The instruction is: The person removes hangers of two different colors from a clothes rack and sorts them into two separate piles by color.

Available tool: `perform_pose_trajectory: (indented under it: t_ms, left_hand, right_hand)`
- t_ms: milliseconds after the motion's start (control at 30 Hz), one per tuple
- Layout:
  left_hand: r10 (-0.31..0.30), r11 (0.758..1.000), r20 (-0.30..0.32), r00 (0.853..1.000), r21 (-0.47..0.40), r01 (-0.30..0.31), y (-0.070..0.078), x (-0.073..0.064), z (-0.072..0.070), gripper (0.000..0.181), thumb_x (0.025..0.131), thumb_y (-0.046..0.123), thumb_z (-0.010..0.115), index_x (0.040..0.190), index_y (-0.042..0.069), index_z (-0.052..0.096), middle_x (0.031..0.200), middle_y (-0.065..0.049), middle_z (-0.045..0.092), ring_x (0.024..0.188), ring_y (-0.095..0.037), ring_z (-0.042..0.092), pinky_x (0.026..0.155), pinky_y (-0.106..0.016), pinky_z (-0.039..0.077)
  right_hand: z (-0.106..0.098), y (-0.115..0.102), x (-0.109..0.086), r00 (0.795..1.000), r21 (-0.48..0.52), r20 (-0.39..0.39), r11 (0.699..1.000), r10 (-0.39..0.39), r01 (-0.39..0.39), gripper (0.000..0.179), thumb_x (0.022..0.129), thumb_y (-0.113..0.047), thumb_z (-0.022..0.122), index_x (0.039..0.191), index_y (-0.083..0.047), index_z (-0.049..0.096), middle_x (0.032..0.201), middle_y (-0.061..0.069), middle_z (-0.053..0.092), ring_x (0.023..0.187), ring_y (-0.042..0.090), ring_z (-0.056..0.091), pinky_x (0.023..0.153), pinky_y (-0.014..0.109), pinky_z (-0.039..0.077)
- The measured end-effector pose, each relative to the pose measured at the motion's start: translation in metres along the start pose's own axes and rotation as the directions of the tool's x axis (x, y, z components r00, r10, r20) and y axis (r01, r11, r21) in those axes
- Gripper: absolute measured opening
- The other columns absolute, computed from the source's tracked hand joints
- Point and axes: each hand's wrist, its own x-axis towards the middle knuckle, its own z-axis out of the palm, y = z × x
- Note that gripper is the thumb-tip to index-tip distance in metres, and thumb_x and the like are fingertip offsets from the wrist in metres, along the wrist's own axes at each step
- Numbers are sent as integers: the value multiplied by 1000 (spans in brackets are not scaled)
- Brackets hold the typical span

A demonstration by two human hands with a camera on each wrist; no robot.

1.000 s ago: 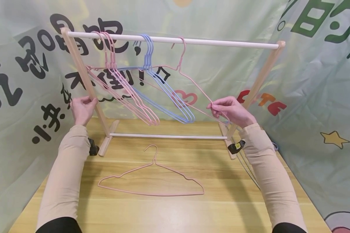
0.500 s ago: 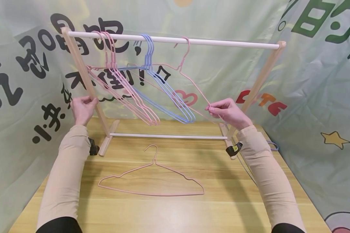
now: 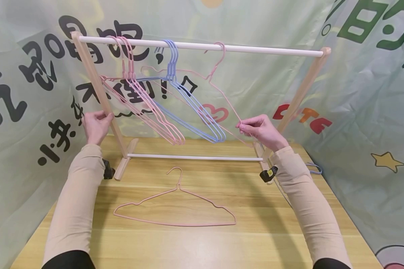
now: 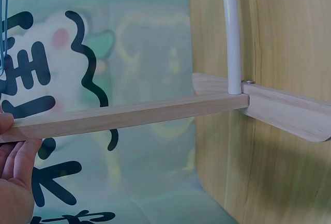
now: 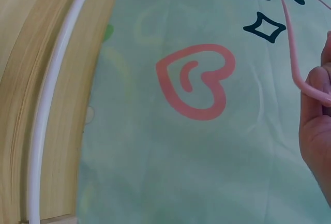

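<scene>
My left hand [image 3: 97, 127] pinches the left wooden post [image 3: 93, 78] of a small clothes rack. The left wrist view shows thumb and fingers on opposite sides of that post [image 4: 129, 115]. Between thumb and fingers, my right hand [image 3: 264, 132] pinches the lower right part of a pink wire hanger [image 3: 216, 67], whose hook is over the white top rail [image 3: 272, 49]. In the right wrist view, the pink wire [image 5: 293, 53] bends into the hand at the right edge. Further left on the rail hang several pink hangers [image 3: 130, 71] and a group of blue hangers [image 3: 171, 71].
Another pink hanger [image 3: 175, 225] lies flat on the wooden table [image 3: 195, 250] before the rack. A white lower bar [image 3: 195, 157] joins the rack's feet. Partly behind the right arm lies a bluish hanger [image 3: 318, 170]. Printed cloth [image 3: 256, 22] encloses the table's back and sides.
The held pink hanger's hook has slid right along the rail, and its far left end has swung up. My right hand has shifted slightly left and down. The left hand stays put.
</scene>
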Motion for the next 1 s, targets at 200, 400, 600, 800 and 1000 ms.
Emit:
perform_pose_trajectory:
  t_ms: [200,400,600,800,1000]
  left_hand:
    - [2,1000,-3,1000,-3,-2,0,0,0,34,90,28,71,118,7,74,106,-10,71,74,15,50,102,-30,45]
    - [6,1000,6,1000,7,-6,1,-1,0,36,91,28,70,121,7,72,115,-17,70,76,15,50,103,-31,46]
    - [-2,1000,6,1000,9,2,3,-2,-1,37,92,27,69,122,7,71,119,-19,70,93,0,63,103,-32,46]
    - [-7,1000,14,1000,14,7,3,-2,-1,38,93,28,68,123,7,71,121,-18,70,97,-5,64,102,-32,47]
    - [-9,1000,17,1000,24,8,3,-3,-1,39,93,31,67,124,7,71,122,-18,71,92,-1,63,96,-29,48]
  right_hand:
    - [-1,-1,0,1000,-18,-19,1000,-22,21,24,94,4,63,91,-11,82,77,-5,77,69,4,62,63,17,49]
    - [-3,-1,-2,999,-36,-38,999,-16,14,23,94,3,64,92,-12,82,77,-3,77,68,4,62,63,17,48]
    - [-6,2,-2,999,-30,-42,999,-20,19,22,94,2,64,92,-11,81,76,-4,76,67,6,59,62,18,46]
    - [-6,3,-3,998,-34,-49,999,-29,28,22,94,2,63,92,-11,81,75,-4,75,67,7,56,62,19,45]
    - [-6,4,-3,998,-41,-62,999,-28,25,23,95,1,63,92,-12,81,79,-4,76,69,6,60,64,19,47]
